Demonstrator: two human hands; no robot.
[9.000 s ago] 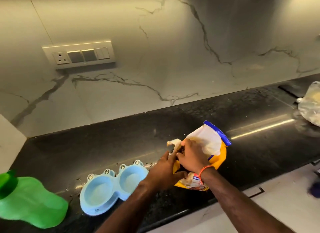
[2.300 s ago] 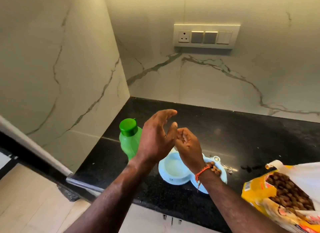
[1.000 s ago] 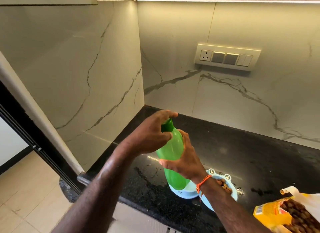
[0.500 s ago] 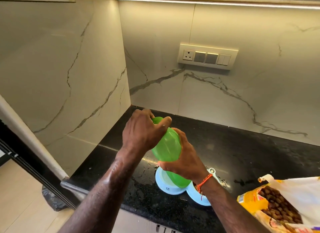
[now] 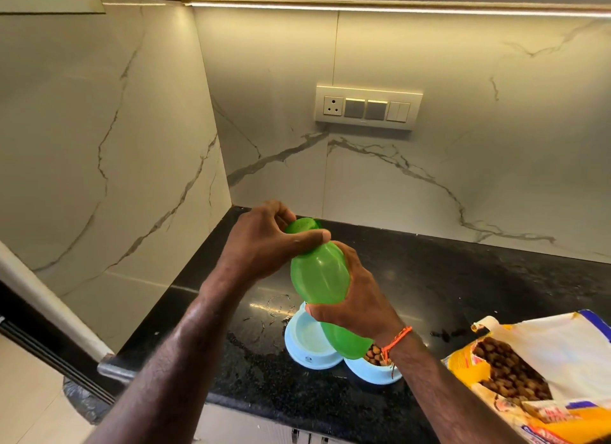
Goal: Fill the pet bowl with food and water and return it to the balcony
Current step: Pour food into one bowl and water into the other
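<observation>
Now the green bottle (image 5: 319, 280) is being held by the right hand (image 5: 358, 303) around its body, so the left hand (image 5: 264, 245) is gripping the cap (image 5: 301, 226) above, probably for opening. Below this grip, the pet bowl (image 5: 309, 342) is waiting for water.

a switch panel (image 5: 368, 108) sits on the veined marble wall (image 5: 463, 139) above the black counter (image 5: 479, 278)

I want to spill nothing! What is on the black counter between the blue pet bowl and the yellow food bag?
In the head view, only bare black counter lies between the pet bowl and the food bag, with a few small dark wet marks.
</observation>
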